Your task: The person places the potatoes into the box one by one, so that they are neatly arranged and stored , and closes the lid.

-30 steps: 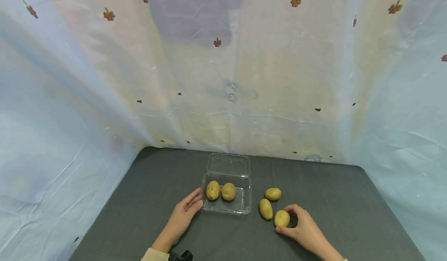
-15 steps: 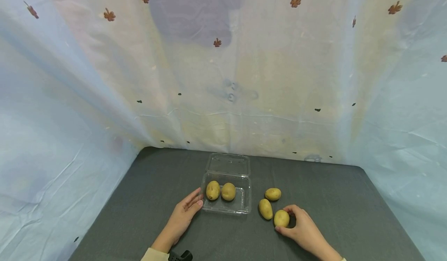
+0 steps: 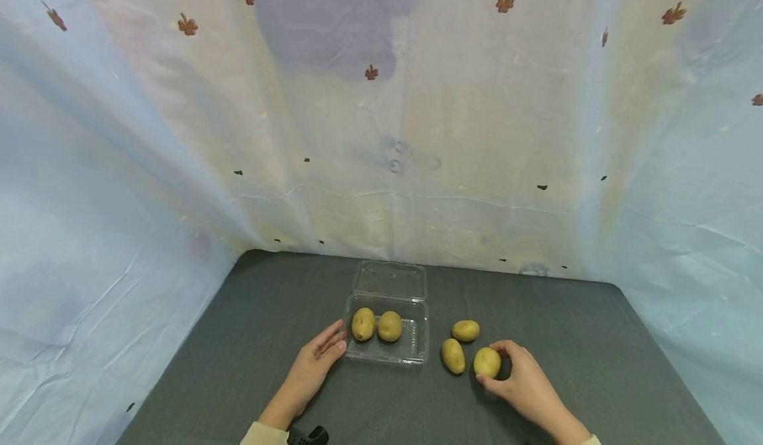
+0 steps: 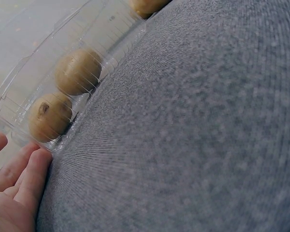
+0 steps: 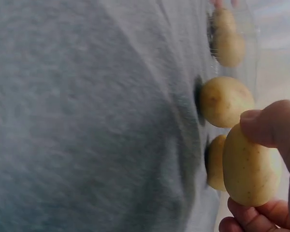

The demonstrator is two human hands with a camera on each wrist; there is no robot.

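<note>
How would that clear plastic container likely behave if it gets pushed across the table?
The clear plastic container looks thin and see-through, so its walls would probably flex. Sitting flat and low on the table, it seems likelier to slide than tip. The two potatoes inside are rounded, with room beside them, so they may roll.

The clamshell container [image 3: 386, 362] is clear, glossy plastic with ribbed walls. The potatoes [image 5: 251, 169] have smooth skins, only faintly shiny. The tablecloth [image 4: 183, 135] looks like matt, finely textured fabric; the curtain [image 3: 477, 107] is smooth, thin sheeting, creased and slightly glossy.
</note>
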